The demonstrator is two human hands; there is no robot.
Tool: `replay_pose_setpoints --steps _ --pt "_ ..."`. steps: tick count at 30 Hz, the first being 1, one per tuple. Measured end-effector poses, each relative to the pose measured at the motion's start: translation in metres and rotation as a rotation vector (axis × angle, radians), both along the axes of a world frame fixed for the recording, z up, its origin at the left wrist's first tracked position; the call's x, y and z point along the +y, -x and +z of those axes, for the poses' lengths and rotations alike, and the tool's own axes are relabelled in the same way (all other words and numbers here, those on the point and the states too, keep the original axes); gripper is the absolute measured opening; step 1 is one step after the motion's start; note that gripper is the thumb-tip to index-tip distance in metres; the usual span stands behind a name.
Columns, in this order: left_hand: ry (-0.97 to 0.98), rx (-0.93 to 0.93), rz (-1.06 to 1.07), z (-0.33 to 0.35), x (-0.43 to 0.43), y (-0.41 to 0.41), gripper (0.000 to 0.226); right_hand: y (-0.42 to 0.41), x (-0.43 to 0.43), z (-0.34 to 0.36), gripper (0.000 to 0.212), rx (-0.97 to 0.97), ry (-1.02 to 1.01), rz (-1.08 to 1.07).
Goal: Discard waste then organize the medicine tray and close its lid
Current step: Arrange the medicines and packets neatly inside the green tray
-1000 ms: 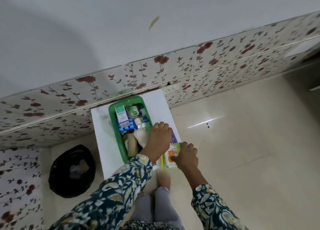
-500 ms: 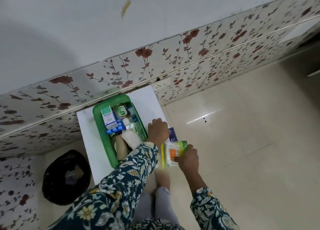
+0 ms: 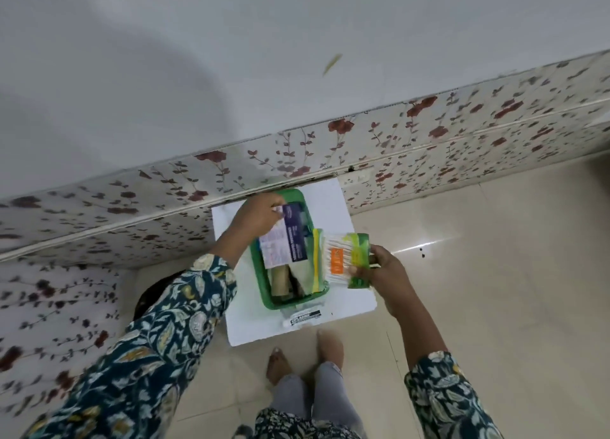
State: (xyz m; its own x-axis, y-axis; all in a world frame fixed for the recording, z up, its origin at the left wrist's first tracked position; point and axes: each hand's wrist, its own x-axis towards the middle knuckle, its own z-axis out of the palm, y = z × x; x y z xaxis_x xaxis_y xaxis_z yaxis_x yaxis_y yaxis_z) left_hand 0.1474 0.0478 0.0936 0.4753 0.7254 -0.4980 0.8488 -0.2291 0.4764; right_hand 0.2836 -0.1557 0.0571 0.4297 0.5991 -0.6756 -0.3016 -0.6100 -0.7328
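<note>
Nearest, a white tube with a black label [image 3: 303, 317] lies on the white tabletop [image 3: 346, 303], just in front of the green plastic medicine tray [image 3: 264, 283]. Beyond it, the right hand [image 3: 384, 270] is clamped on a green-and-orange pack of cotton swabs [image 3: 346, 257] at the tray's right rim. Farther, the left hand [image 3: 255, 215] pinches a purple-and-white medicine carton [image 3: 285, 240] over the tray. Judged step: organizing. Next, both items need flat seating inside; no lid is visible.
</note>
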Motion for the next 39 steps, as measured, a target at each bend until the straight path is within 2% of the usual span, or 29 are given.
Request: replay_pose_setpoints --steps 4,7,9,11,14,18,25,27,30,35,39 --pt "0.070 0.059 0.062 -0.018 0.003 0.032 0.029 0.017 0.058 0.000 0.051 -0.131 0.019 0.096" --pt "0.105 0.074 0.057 -0.034 -0.008 0.040 0.034 0.029 0.096 -0.003 0.048 -0.345 0.065 0.222" --pt "0.065 0.115 0.009 -0.043 -0.019 0.043 0.042 0.036 0.111 -0.006 0.043 -0.481 0.071 0.240" --pt "-0.065 0.180 -0.081 -0.049 -0.032 0.046 0.053 0.040 0.120 -0.007 0.045 -0.564 0.046 0.197" --pt "-0.157 0.198 -0.064 -0.056 -0.054 0.054 0.068 0.043 0.126 -0.006 0.046 -0.621 0.005 0.138" --pt "-0.164 0.350 -0.116 -0.063 -0.091 0.060 0.083 0.047 0.132 -0.013 0.038 -0.595 -0.014 0.129" --pt "-0.262 0.338 -0.270 -0.072 -0.098 0.075 0.081 0.067 0.142 -0.018 0.028 -0.542 0.129 0.336" --pt "-0.293 0.304 -0.306 -0.070 -0.096 0.081 0.077 0.072 0.143 -0.014 0.031 -0.635 0.170 0.421" --pt "-0.315 0.248 -0.322 -0.070 -0.098 0.085 0.075 0.082 0.140 -0.010 0.039 -0.878 0.124 0.538" --pt "-0.270 0.269 -0.437 -0.075 -0.102 0.084 0.069 0.085 0.133 -0.018 0.042 -0.909 0.164 0.836" --pt "-0.289 0.287 -0.463 -0.074 -0.094 0.081 0.069 0.080 0.126 -0.024 0.044 -0.941 0.180 0.931"
